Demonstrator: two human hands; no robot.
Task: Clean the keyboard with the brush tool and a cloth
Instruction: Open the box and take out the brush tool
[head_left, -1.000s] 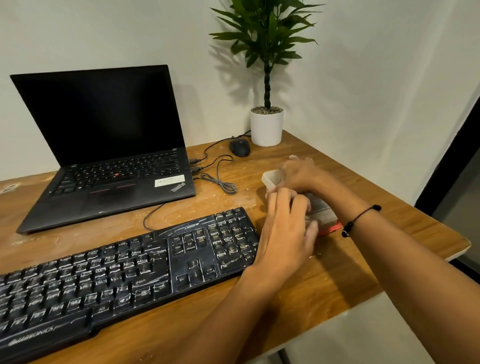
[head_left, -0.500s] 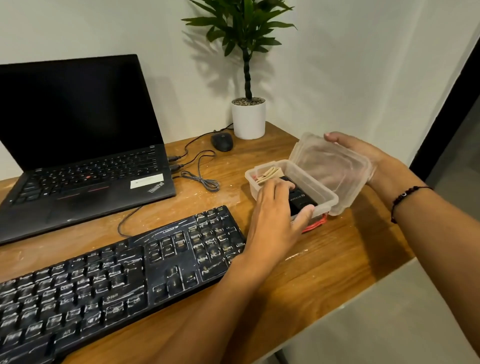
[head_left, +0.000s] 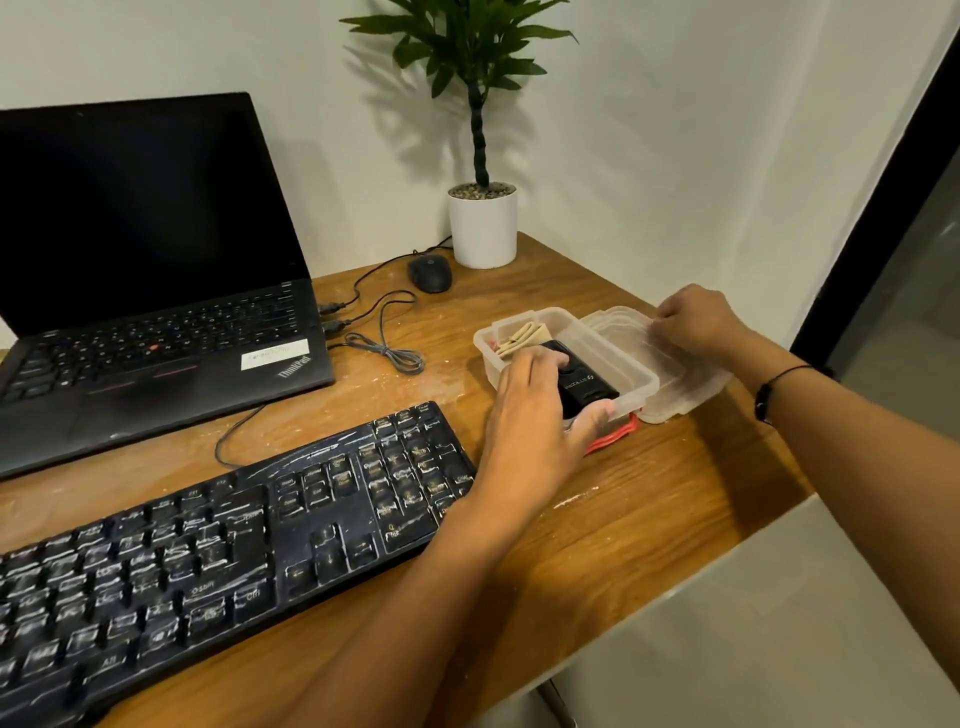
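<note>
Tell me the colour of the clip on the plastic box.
Red: the clip on the plastic box, head view.

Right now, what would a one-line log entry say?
left hand: gripping black tool in box | right hand: on lid | keyboard: dusty

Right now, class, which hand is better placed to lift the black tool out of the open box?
Left. The left hand already wraps the black tool inside the clear box, while the right hand is busy laying the lid on the desk.
</note>
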